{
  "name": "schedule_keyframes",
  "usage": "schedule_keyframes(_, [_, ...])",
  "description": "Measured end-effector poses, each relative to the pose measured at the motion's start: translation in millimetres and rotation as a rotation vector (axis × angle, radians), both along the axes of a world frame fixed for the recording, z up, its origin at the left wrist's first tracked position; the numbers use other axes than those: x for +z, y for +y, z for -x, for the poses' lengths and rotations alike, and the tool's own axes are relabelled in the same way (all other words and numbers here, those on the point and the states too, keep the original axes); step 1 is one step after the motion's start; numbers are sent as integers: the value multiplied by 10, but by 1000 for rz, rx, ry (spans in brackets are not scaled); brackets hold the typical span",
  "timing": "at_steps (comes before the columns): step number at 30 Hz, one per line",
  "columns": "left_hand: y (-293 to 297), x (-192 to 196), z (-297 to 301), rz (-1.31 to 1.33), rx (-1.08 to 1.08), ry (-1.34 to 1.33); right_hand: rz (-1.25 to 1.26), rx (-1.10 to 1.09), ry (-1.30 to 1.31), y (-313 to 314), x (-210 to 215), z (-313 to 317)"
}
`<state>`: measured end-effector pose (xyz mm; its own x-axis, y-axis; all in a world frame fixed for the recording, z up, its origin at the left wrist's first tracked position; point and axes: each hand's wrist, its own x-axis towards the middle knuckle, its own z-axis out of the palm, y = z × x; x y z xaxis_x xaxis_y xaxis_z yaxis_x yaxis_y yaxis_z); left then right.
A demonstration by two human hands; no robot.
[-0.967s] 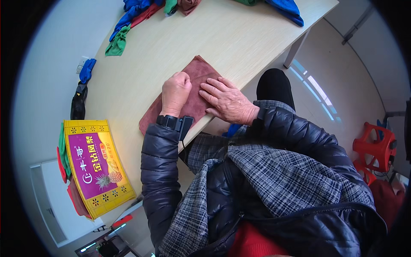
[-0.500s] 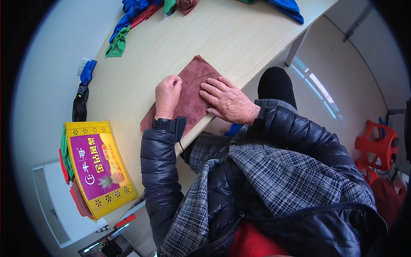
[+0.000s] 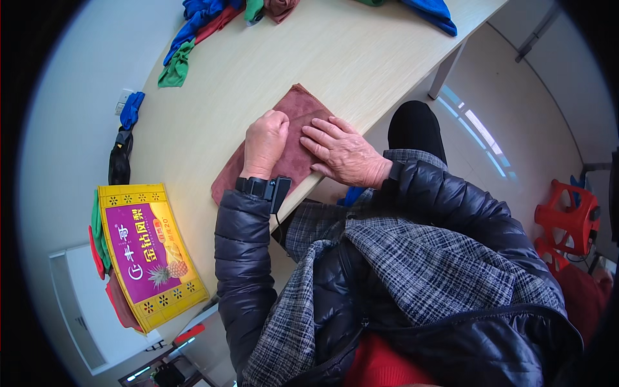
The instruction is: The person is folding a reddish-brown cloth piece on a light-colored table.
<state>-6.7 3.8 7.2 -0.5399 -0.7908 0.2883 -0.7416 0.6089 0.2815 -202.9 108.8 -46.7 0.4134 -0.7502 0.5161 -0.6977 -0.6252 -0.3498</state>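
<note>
While your left hand (image 3: pixel 264 143) curls its grip onto the folded brown cloth (image 3: pixel 293 138) and your right hand (image 3: pixel 345 151) presses flat, fingers apart, at the table's (image 3: pixel 258 71) near edge, the fold looks nearly done, with loose cloths (image 3: pixel 193 32) at the far edge apparently left.

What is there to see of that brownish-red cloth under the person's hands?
The brownish-red cloth looks soft and fuzzy, like a towel. It lies flat, folded into a rectangle set at a slant near the edge of the pale wooden table. The left hand rests curled on it and the right hand lies flat across it, fingers spread.
</note>
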Motion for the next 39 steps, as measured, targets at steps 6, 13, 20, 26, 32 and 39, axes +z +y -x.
schedule_keyframes(6, [-55,-57,-101,-41,112,65,3,5,-3,-1,14,-20])
schedule_keyframes(13, [602,440,-57,-678,186,598,-50,-5,49,17,-4,45])
schedule_keyframes(20, [1585,294,-29,-292,-221,-27,-27,9,48,32,21,-2])
schedule_keyframes(26, [1798,31,-130,-100,-209,-114,-22,5,29,34,51,-22])
schedule_keyframes(32, [1777,182,-378,51,-69,45,-155,41,61,-55,327,-15])
schedule_keyframes(39, [1208,-147,-1187,82,395,-113,-140,51,161,-382,439,-789])
